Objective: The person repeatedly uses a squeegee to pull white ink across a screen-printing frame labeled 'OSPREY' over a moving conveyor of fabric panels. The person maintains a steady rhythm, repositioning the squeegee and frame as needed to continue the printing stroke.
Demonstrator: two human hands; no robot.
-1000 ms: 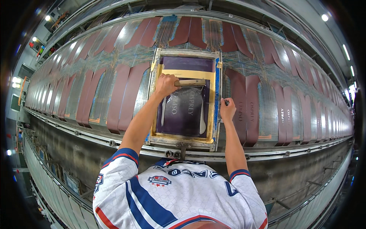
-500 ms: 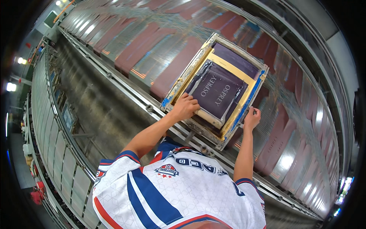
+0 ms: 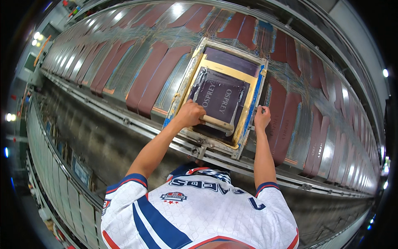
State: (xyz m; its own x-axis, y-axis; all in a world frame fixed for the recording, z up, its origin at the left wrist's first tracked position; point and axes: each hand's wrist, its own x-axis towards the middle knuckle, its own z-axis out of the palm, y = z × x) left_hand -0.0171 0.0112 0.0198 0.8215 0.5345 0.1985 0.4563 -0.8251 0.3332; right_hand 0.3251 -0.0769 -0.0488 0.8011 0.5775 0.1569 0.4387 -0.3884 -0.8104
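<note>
A rectangular printing screen (image 3: pixel 256 70) in a pale metal frame, with yellow and blue tape, sits on the long table. Its dark purple middle shows pale lettering and streaks of ink. My left hand (image 3: pixel 190 114) is closed round the left end of a wooden-handled squeegee (image 3: pixel 217 123), which lies across the near part of the screen. My right hand (image 3: pixel 262 117) is closed on a small handle at the frame's right side; its grip is mostly hidden by the fingers. Maroon cut panels (image 3: pixel 149 83) lie on the table either side, some to the right with pale print.
A metal rail (image 3: pixel 103 110) runs along the table's near edge, crossing below the screen. Beyond a dark gutter at the left is another line of pale panels (image 3: pixel 62 186) behind railings. More rows of maroon panels (image 3: pixel 242 29) lie along the table's far side.
The squeegee and my left hand have moved from the screen's far part toward me, to its near part. The view has swung and tilted. My right hand remains at the frame's side.
</note>
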